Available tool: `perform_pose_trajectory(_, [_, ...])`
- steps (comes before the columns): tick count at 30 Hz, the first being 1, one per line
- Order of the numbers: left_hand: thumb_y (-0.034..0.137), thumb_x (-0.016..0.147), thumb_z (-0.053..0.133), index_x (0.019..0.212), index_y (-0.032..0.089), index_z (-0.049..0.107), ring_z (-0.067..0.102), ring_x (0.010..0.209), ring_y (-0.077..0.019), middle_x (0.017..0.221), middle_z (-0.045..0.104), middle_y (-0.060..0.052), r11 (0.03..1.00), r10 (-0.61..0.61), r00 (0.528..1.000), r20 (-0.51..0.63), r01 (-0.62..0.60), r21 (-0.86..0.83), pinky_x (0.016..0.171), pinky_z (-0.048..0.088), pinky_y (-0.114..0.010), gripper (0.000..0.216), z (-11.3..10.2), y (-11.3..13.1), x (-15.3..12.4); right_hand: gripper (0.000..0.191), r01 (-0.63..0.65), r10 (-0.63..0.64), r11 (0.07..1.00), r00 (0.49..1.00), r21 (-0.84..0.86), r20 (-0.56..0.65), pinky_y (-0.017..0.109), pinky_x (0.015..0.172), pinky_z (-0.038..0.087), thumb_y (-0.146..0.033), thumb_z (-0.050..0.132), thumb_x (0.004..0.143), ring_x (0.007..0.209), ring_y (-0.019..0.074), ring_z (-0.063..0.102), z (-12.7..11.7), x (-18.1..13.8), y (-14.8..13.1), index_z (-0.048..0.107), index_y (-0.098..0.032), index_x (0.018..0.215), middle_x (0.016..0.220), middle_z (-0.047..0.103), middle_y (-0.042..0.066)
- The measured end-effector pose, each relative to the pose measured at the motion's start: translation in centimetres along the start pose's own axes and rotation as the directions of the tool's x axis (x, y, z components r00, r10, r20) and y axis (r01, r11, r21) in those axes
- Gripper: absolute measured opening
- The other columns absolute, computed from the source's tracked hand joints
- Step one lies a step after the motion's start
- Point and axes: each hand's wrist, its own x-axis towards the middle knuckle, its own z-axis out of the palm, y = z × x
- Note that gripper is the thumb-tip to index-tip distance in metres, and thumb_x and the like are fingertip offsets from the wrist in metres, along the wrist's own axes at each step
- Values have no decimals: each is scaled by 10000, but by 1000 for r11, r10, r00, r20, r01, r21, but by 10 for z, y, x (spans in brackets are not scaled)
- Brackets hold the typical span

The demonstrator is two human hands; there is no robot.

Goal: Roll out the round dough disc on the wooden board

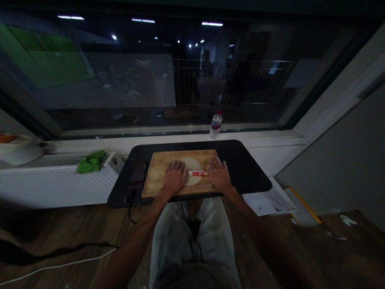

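A wooden board point(156, 168) lies on a small black table point(246, 172). On the board rests a pale round disc of flattened dough point(192, 163). Across the dough lies a thin rolling pin with a red and white wrapping point(197, 173). My left hand point(175, 176) lies flat on the pin's left end, fingers stretched forward. Over the pin's right end, my right hand point(218, 173) also lies flat with fingers spread. Both palms press down on the pin rather than grip it.
A plastic water bottle point(215, 124) stands on the window sill behind the table. A dark small object point(137, 173) sits left of the board. A green cloth point(91, 161) lies on the white radiator. Papers point(267, 200) lie on the floor at the right. Cables run over the floor.
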Motion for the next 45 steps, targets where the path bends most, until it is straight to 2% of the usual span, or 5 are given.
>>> perform_pose_trajectory(12, [350, 1169, 392, 1504, 233, 700, 670, 1456, -277, 1538, 740, -95, 996, 50, 998, -31, -53, -78, 1327, 461, -509, 470, -16, 4, -56, 522, 95, -62, 984, 976, 152, -208, 557, 1359, 345, -322, 402, 1170, 1575, 323, 541, 14, -52, -4, 671, -90, 1553, 1579, 693, 194])
perform_pose_trajectory(25, [314, 1166, 408, 1582, 227, 650, 608, 1543, -261, 1614, 684, -79, 991, 62, 995, -84, -71, -113, 1384, 425, -532, 490, -14, 9, -89, 537, 136, -92, 974, 969, 182, -231, 588, 1379, 336, -347, 413, 1176, 1630, 313, 485, 8, -77, -5, 623, -122, 1616, 1631, 656, 167])
perform_pose_trajectory(30, [377, 1181, 374, 1554, 242, 667, 611, 1536, -279, 1604, 693, -83, 995, 17, 997, -72, -24, -94, 1387, 395, -538, 493, -7, 4, -67, 545, 142, -109, 973, 978, 183, -180, 577, 1396, 316, -344, 364, 1187, 1676, 308, 416, 7, -45, -4, 654, -121, 1592, 1648, 644, 145])
perform_pose_trajectory(37, [386, 1173, 324, 1502, 222, 704, 534, 1591, -347, 1546, 726, -127, 999, -41, 998, -36, 40, -33, 1336, 403, -591, 529, 1, -16, -7, 526, 132, -129, 990, 989, 53, -67, 545, 1384, 316, -340, 366, 1188, 1677, 321, 408, 7, 18, -3, 729, -153, 1519, 1686, 608, 132])
perform_pose_trajectory(45, [385, 1155, 359, 1355, 209, 768, 607, 1467, -394, 1436, 764, -177, 987, -158, 987, 12, 158, 3, 1219, 485, -621, 488, 12, -40, 53, 554, 54, -54, 998, 999, 14, -5, 539, 1352, 317, -406, 353, 1207, 1634, 341, 461, 8, 75, -10, 660, -165, 1600, 1679, 612, 148])
